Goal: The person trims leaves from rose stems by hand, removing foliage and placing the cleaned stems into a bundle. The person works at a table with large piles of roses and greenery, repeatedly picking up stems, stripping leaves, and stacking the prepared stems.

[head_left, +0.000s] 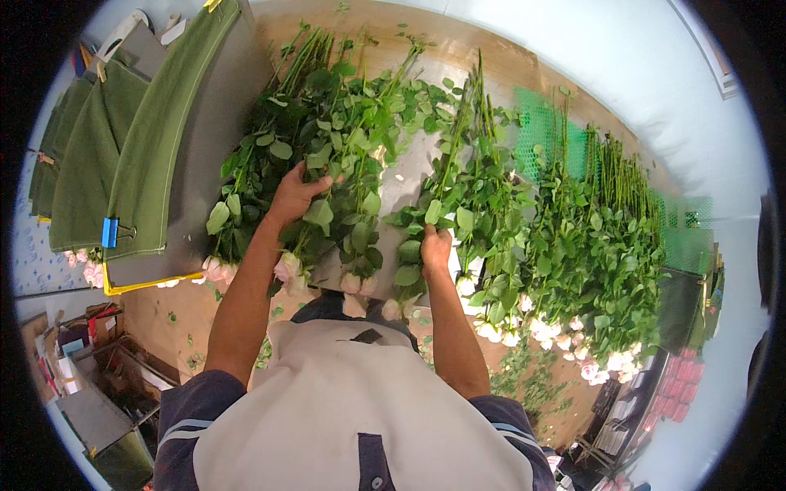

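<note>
Long-stemmed roses lie in leafy piles across the metal table (401,182), stems pointing away and pale pink blooms toward me. My left hand (293,196) reaches into the left pile of roses (323,123). Its thumb and forefinger are spread apart among the leaves; the other fingers are partly hidden. Below that hand, a pink rose bloom (287,267) hangs at the table's near edge. My right hand (436,248) is closed at the left side of the middle roses (479,180), its fingers pinched on a leafy rose stem. Leaves cover part of the grip.
At the right lies a thick row of roses (606,237) with green netting (536,135) behind it. A grey panel with green cloths (147,164), a blue clip (110,232) and a yellow edge (155,285) stands at the left. Fallen leaves (532,385) litter the floor.
</note>
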Available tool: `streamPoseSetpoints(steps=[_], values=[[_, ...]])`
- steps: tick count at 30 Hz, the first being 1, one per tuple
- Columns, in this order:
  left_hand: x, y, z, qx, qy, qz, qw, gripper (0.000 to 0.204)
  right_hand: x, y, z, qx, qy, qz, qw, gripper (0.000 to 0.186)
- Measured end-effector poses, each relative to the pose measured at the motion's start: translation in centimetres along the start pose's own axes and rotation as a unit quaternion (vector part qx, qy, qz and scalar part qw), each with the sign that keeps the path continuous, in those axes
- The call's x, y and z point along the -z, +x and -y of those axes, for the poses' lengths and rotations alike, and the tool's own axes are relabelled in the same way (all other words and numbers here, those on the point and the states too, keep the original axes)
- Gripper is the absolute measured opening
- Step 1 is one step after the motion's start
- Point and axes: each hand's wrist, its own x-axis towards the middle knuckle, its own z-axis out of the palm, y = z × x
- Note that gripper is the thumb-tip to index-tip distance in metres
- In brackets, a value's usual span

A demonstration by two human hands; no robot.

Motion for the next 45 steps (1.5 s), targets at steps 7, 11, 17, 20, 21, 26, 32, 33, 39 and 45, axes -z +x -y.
streamPoseSetpoints(steps=[7,11,17,20,21,26,32,33,39,45], values=[[-1.8,-1.0,-1.3,-0.014,0.08,-0.049,0.995,0.058,-1.0,0.0,0.9,-0.026,0.028,0.038,0.999,0.026],[-1.6,-1.7,-2.2,-0.027,0.104,-0.07,0.992,0.062,-0.3,-0.5,1.5,-0.019,0.004,0.029,0.999,0.029],[-4.6,-1.1,1.5,-0.023,0.091,-0.063,0.994,0.065,1.4,-2.0,4.0,-0.072,0.131,0.034,0.988,0.027],[-7.6,-0.3,3.2,0.017,0.116,-0.039,0.992,0.067,2.5,-1.5,5.4,-0.12,0.216,0.084,0.965,0.027],[-8.4,-0.3,3.3,0.037,0.189,-0.049,0.98,0.064,3.0,-1.1,5.6,-0.124,0.248,0.113,0.954,0.028],[-10.0,-3.1,0.5,-0.184,0.365,-0.127,0.904,0.047,3.7,-0.2,6.7,-0.052,0.315,0.262,0.911,0.037],[-10.5,-7.5,-4.3,-0.194,0.119,-0.003,0.974,0.049,-2.2,-5.4,14.4,0.074,0.13,0.224,0.963,0.035],[-10.1,-8.2,-5.4,-0.237,0.075,-0.03,0.968,0.048,-3.4,-7.3,15.6,0.072,0.151,0.234,0.958,0.038],[-1.6,-17.8,-12.8,-0.14,0.093,-0.036,0.985,0.051,-7.8,-15.0,21.7,0.35,0.108,0.403,0.839,0.04],[19.0,-34.8,-18.6,-0.174,0.252,-0.382,0.872,0.057,-9.5,-16.0,22.2,0.336,0.136,0.398,0.843,0.054]])
